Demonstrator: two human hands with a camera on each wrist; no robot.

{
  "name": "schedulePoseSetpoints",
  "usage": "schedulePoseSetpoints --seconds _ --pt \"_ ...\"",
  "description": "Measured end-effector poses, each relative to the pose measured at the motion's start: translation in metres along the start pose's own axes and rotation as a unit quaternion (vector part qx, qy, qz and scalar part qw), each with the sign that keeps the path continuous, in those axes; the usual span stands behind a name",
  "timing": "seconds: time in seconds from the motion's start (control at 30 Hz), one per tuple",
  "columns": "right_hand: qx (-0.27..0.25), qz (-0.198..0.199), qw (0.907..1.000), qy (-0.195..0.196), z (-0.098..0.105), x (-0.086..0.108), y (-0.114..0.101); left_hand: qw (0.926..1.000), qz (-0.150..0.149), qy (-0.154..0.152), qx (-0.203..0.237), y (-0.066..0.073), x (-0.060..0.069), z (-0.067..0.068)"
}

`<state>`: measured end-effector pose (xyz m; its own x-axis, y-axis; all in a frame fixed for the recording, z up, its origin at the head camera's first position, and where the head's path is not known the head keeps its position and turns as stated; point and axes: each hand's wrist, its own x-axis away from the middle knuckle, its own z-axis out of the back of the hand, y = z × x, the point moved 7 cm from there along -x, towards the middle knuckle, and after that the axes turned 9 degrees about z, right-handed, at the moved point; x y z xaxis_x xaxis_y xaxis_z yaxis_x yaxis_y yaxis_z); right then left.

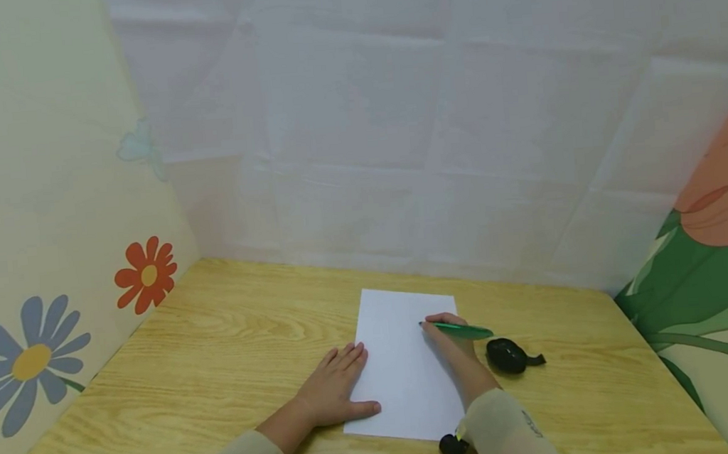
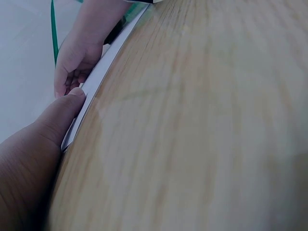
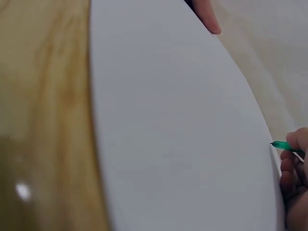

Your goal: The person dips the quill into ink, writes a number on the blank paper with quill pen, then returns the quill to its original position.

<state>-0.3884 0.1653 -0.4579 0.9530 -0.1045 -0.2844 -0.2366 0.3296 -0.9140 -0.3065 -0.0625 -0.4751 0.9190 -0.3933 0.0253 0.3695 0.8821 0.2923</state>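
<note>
Where the table [image 1: 237, 322] meets the creased white cloth [image 1: 355, 113] along its far edge, the setting ends; the entries below lie nearer the person.

Item: one sheet of white paper [image 1: 395, 381], flat on the table, right of the middle, its top edge short of the table's far edge and its long sides running towards the person.

Item: left hand [image 1: 331, 395], palm down, fingers spread, lying over the sheet's left edge; the thumb reaches across near the lower left corner and, in the left wrist view, its tip rests on the paper.

Item: right hand [image 1: 461, 352], at the upper part of the sheet's right edge, thumb and fingers pinching a green pen [image 1: 465, 331]; the remaining fingers are curled under, as the right wrist view shows. The pen slants, its dark tip over the sheet towards the upper right corner, its rear end past the right edge. Whether the tip touches the paper cannot be told.

Item: one black rounded object with a short tail [image 1: 507, 356], on the table between the sheet's right edge and the table's right edge.

Item: one smaller black object [image 1: 452, 449], by the sheet's lower right corner, just beside the right sleeve [image 1: 504, 422], which is beige.

Surround: a cream panel with painted flowers [image 1: 70, 243] along the table's left edge.
</note>
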Motion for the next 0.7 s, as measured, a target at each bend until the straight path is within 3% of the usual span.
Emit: schedulePoseSetpoints --seconds 0.4,0.7 --pt "0.027 0.012 0.9993 -0.022 -0.0043 0.0 0.0008 1.0 0.0 -0.004 0.006 0.0017 0.0009 0.0025" --pt "0.017 0.004 0.9996 -0.02 -0.0049 0.0009 0.0008 0.9999 0.0 -0.004 0.009 0.0009 -0.0002 0.0009"
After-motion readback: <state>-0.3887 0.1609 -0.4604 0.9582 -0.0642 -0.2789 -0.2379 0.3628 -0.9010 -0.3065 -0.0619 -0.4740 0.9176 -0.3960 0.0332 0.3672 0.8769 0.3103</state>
